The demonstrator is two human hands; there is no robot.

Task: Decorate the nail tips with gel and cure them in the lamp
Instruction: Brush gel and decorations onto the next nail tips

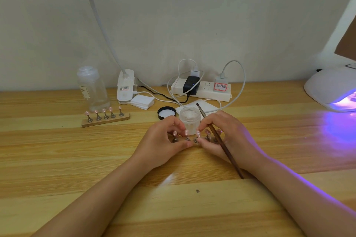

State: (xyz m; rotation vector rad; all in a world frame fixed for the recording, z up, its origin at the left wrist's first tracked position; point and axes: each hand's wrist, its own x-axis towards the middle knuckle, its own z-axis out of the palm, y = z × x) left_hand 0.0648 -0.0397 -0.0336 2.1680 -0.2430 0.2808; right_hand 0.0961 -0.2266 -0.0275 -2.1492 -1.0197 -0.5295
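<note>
Several pink nail tips (186, 132) stand on metal stems on a holder strip, mostly hidden between my hands at the table's middle. My left hand (163, 143) curls round the strip's left end, thumb in front. My right hand (224, 136) grips the right end and also holds a dark brown brush (221, 141), which slants from above the jar down to the table. An open jar of whitish gel (190, 119) stands just behind the tips. The white curing lamp (331, 90) glows purple at the far right.
A second wooden holder (106, 119) with several pink tips lies at the left. Behind it are a clear bottle (92, 88), a desk lamp base (125, 87) and wipes (142, 101). The jar's black lid (166, 113) lies beside a power strip (201, 89) with cables.
</note>
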